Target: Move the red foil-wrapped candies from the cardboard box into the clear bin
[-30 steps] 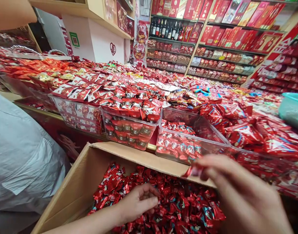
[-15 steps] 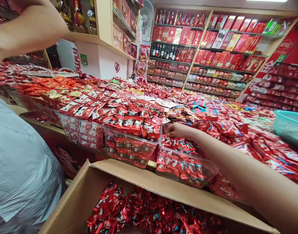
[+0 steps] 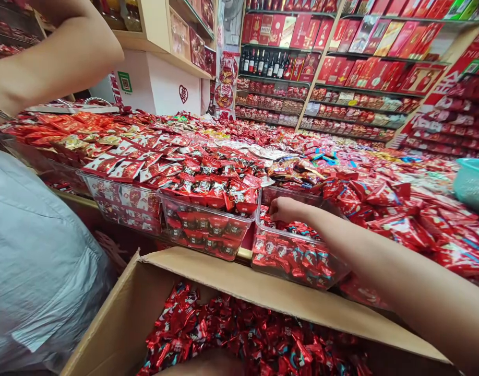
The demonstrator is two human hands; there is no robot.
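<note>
Head view: the right hand (image 3: 283,210) reaches down into a clear, rectangular plastic container (image 3: 290,257), fingers curled in toward the palm and fingertips hidden, so I cannot tell whether they pinch anything. Small red-wrapped candies with light-blue and white marks (image 3: 300,228) lie just under and beside that hand, and more show through the container's front wall. Just left of the hand stands a clear plastic tub (image 3: 208,228) heaped with red-and-black packets (image 3: 214,187). To its right, past the forearm, lie larger red pillow-shaped packets (image 3: 388,196), and farther right a turquoise plastic basket (image 3: 472,183). Below the hand, on the near side, an open brown cardboard box (image 3: 224,274) holds a loose heap of shiny red foil-wrapped candies (image 3: 259,331). Over that heap, the left hand (image 3: 214,364) is a dark blur cut by the bottom edge; its state cannot be told. Well left of both hands is another person's bare arm (image 3: 63,68) and pale grey-blue garment (image 3: 44,245).
</note>
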